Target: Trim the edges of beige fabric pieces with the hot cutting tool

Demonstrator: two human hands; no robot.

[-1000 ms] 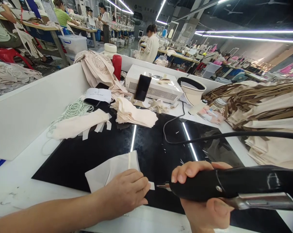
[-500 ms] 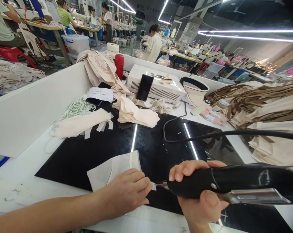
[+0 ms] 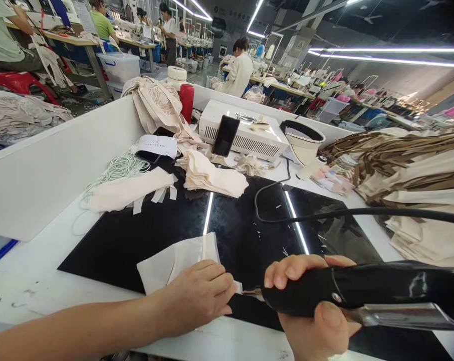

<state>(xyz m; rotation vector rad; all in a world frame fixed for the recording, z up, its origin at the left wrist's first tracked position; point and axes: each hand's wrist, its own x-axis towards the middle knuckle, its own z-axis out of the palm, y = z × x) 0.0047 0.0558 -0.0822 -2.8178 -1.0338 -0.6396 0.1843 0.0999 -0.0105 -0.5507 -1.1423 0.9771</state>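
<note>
The left hand point(image 3: 197, 296), at 7 o'clock from the middle of the view, has its fingers drawn together on the cloth point(image 3: 174, 260), whose pale panel fans out toward 11 o'clock over the black sheet point(image 3: 118, 250). A small white tab point(image 3: 239, 287) juts from those fingertips at 3 o'clock; whether it is one piece with the cloth is hidden beneath the hand. The right hand point(image 3: 313, 333), at 5 o'clock, is wrapped around the black tool point(image 3: 381, 286), fingers over the top and thumb below, near the metal lever point(image 3: 403, 313); I cannot tell whether the lever is pressed. The tool's thin tip point(image 3: 253, 292) points to 9 o'clock and ends right at the tab's edge, though contact is not clear. The step in hand looks to be working the tab's end with the tip, the left hand steadying it. The next move, as I judge it, calls for keeping the tab flat and still, the tip level with it and the left fingertips clear of the metal. At 12 o'clock from the cloth lies a pile point(image 3: 212, 175) of cream pieces, and the cord point(image 3: 324, 214) loops at 1 o'clock, apart from both hands.
</note>
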